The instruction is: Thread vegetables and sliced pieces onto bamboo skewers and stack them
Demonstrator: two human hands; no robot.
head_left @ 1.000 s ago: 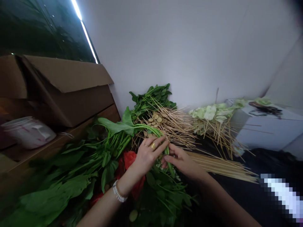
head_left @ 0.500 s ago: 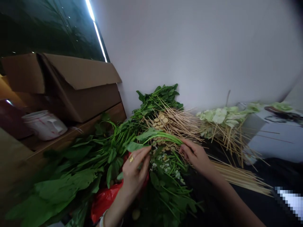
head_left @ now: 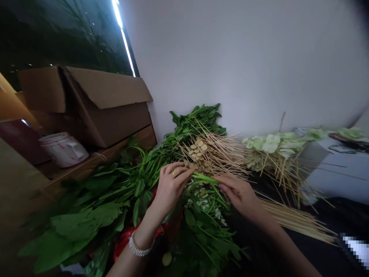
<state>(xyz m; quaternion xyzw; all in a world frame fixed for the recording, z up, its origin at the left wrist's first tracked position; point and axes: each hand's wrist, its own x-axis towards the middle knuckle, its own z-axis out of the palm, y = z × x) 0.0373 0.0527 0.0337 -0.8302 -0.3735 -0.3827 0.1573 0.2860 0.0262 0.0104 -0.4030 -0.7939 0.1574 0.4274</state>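
Observation:
A small bunch of leafy greens (head_left: 204, 178) is stretched between my two hands. My left hand (head_left: 174, 182), with a ring and a beaded bracelet, is closed around its left part and hides the leaves there. My right hand (head_left: 235, 189) pinches the stem ends between thumb and fingers. Just beyond lie skewered round pale slices (head_left: 198, 148), their bamboo sticks fanning to the right. Below the hands are chopped pale bits and cut stems (head_left: 203, 202). Loose leafy greens (head_left: 206, 240) lie nearer to me, beside a red plastic bag (head_left: 123, 240).
Long leafy greens (head_left: 95, 215) cover the left side, and another heap (head_left: 201, 115) leans at the wall. Bare bamboo skewers (head_left: 296, 221) lie on the right, below skewered cabbage pieces (head_left: 271, 144). A cardboard box (head_left: 115, 119) and a white jar (head_left: 63, 150) stand on the left ledge.
My left hand has moved up and right along the bunch and now covers its leaves. The bunch is lower and straighter, with my right hand still on the stems. The view has shifted slightly.

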